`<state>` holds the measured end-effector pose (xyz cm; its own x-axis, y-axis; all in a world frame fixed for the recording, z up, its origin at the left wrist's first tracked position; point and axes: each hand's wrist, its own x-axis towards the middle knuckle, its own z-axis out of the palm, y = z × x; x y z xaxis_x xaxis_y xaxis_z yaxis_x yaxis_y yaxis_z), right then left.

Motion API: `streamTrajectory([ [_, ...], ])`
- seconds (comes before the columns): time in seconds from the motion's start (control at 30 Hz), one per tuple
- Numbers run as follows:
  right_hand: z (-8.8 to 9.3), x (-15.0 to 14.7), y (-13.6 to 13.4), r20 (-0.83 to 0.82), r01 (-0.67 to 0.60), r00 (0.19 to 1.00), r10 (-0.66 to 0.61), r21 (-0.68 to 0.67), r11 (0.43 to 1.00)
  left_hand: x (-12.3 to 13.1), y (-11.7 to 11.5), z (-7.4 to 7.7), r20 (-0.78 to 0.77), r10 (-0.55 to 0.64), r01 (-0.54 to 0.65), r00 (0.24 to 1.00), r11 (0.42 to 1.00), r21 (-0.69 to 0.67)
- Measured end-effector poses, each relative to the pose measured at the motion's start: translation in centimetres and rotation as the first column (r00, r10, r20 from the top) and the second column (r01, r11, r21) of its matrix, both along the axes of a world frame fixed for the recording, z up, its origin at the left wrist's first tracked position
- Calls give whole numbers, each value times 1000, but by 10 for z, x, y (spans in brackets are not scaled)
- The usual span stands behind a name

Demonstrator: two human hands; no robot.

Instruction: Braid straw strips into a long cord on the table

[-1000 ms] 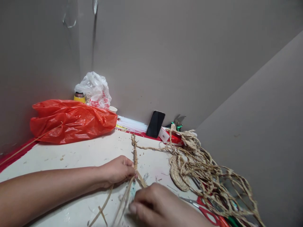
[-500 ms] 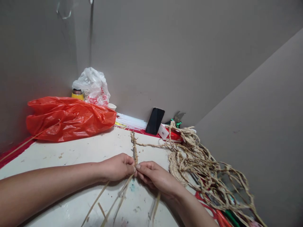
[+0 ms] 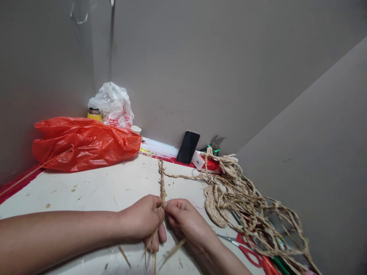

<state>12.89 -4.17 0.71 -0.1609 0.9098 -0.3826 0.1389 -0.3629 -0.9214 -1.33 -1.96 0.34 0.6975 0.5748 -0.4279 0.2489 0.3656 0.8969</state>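
Observation:
A short braided piece of straw cord (image 3: 162,183) lies upright in the picture on the white table (image 3: 100,191). My left hand (image 3: 146,219) pinches its near end, with loose straw strands (image 3: 154,261) hanging past the fingers. From the right, my right hand (image 3: 183,217) meets it with thumb and finger closed at the same point, and a strand (image 3: 175,248) shows below that hand. A thin twisted cord (image 3: 183,176) runs from the braid to a large tangled heap of braided cord (image 3: 243,198) on the right.
Red-handled scissors (image 3: 249,254) lie under the heap's near edge. At the back left are a red plastic bag (image 3: 86,143), a white plastic bag (image 3: 113,103) and a yellow bottle (image 3: 94,114). A black phone (image 3: 188,146) and pruning shears (image 3: 216,143) rest by the wall.
Both hands have moved slightly nearer. The left hand has turned, with lower fingers now extended downward around the strands. More of the scissors shows.

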Motion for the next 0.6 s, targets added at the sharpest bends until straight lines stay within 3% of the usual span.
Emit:
streamTrajectory([
  [0.17,0,-3,-2,-179,-102,980,93,-45,994,3,-12,1,-1,77,-76,997,993,95],
  [0.33,0,5,2,-185,-57,982,45,-61,997,-5,5,19,-146,-43,55,988,995,78],
  [0.4,3,8,4,-176,-30,984,13,-91,995,-7,18,22,-189,74,-30,979,974,224],
  [0.47,7,9,4,-171,-27,985,7,-115,993,-8,28,19,-94,289,-232,953,890,392],
  [0.5,9,9,5,-172,-29,985,9,-119,993,-7,31,16,-27,360,-320,933,859,399],
  [0.53,10,9,5,-176,-34,984,13,-117,993,-6,31,13,26,388,-373,921,863,341],
  [0.6,10,10,6,-187,-51,982,32,-96,994,-3,27,9,86,322,-329,943,939,97],
])
